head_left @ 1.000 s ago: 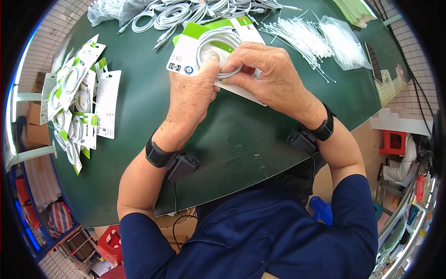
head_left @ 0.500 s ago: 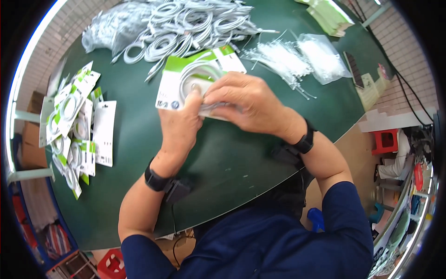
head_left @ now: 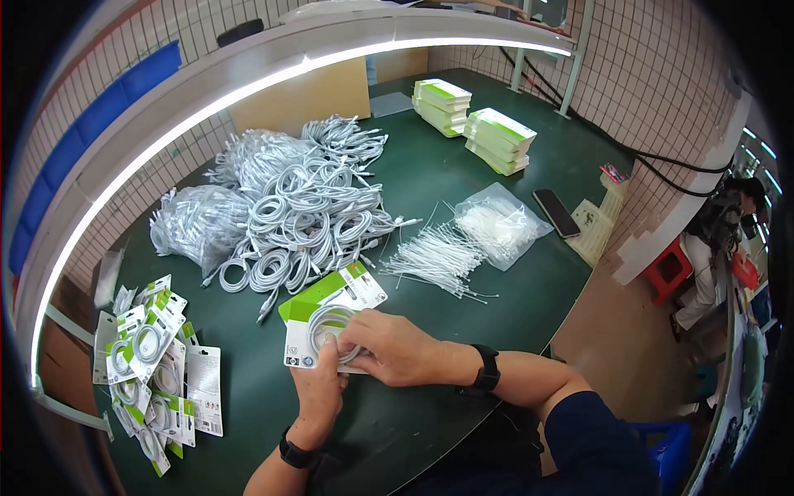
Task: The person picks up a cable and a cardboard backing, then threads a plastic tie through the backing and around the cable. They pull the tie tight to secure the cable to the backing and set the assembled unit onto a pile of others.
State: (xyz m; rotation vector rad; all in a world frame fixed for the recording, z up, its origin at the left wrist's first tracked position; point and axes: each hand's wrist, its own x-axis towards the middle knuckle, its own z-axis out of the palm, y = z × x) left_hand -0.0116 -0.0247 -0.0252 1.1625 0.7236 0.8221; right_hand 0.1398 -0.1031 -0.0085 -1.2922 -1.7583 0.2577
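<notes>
My left hand (head_left: 318,390) is closed on the lower edge of a white-and-green cardboard packaging card (head_left: 299,341), its thumb pressing on the front. Against the card's face lies a coiled white cable (head_left: 317,324). My right hand (head_left: 397,347) bends over the coil's right side with its fingers pinched on it; the fingertips are partly hidden. Just beyond the held card, more green-and-white cards (head_left: 364,288) lie on the dark green table (head_left: 397,442). Loose white cable ties (head_left: 436,258) are spread out to the right, beside a clear bag of ties (head_left: 496,223).
A large heap of coiled cables (head_left: 306,207) lies beyond my hands, with a bagged bundle (head_left: 198,227). Carded cables (head_left: 149,343) pile up at left. Banded card stacks (head_left: 500,136), a phone (head_left: 556,212) and a lit lamp bar (head_left: 306,64) are farther off. A person (head_left: 703,248) sits at right.
The view has tilted up, bringing the lamp bar and card stacks into sight. Both hands still hold the card and coil; the right fingers have shifted slightly on the coil.
</notes>
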